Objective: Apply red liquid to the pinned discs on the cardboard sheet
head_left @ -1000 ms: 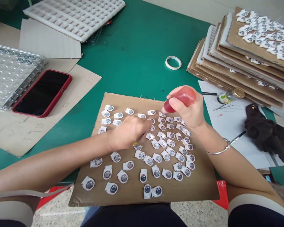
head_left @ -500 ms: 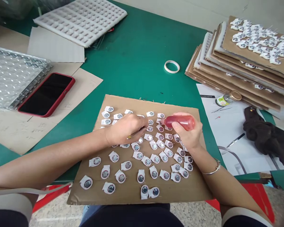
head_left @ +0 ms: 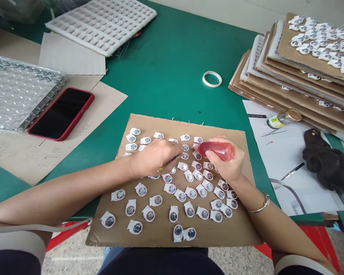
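Note:
Several small white pieces with round metallic centres (head_left: 173,214) lie spread over a brown cardboard sheet (head_left: 149,238). My right hand (head_left: 231,162) is wrapped round a red squeeze bottle (head_left: 220,151), whose tip points left and down at a piece in the upper right part of the sheet. Over the upper middle of the sheet, my left hand (head_left: 157,156) is closed, its fingertips beside a piece; what it pinches, if anything, is too small to name.
A red-cased phone (head_left: 61,114) and bubble wrap (head_left: 20,93) lie left. Behind are a white foam tray (head_left: 103,25) and a tape roll (head_left: 212,79). On the right are stacked cardboard sheets (head_left: 286,82), a small jar (head_left: 283,118) and a dark cloth (head_left: 326,164).
The whole view has shifted slightly, so the table's things appear a little further right. The bottle's tip has moved slightly, and my left hand has turned a little; both hands stay closed.

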`<state>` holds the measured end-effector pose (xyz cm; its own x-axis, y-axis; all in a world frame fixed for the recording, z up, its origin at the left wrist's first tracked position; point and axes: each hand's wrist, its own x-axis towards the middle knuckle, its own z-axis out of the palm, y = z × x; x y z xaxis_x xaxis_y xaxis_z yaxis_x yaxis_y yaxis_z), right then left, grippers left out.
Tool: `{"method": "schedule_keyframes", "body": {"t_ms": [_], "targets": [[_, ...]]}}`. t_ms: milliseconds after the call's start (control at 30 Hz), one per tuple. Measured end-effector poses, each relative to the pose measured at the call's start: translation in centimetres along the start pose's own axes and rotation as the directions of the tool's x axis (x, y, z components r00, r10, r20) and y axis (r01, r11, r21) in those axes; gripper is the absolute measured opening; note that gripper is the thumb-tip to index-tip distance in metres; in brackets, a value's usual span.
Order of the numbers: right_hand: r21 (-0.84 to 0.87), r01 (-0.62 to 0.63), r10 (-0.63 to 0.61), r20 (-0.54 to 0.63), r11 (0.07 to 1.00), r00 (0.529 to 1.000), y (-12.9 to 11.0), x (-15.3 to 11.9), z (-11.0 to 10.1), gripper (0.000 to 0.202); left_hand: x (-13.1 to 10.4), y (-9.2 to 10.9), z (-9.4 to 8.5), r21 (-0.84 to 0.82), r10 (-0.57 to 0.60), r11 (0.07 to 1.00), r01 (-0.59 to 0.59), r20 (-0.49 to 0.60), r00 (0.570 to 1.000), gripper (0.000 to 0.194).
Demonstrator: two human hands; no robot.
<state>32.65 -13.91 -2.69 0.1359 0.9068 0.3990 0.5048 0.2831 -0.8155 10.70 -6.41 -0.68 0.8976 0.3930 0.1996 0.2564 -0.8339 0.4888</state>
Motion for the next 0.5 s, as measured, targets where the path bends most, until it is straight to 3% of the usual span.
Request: {"method": "schedule_keyframes", "body": {"t_ms": [500], "targets": [[-0.025,0.021,-0.02,0.021,0.999,1.0,0.02,0.1,0.19,0.026,-0.06,-0.14,0.27,-0.003,-0.017,1.0,0.017,0.034,0.999,0.019]]}}
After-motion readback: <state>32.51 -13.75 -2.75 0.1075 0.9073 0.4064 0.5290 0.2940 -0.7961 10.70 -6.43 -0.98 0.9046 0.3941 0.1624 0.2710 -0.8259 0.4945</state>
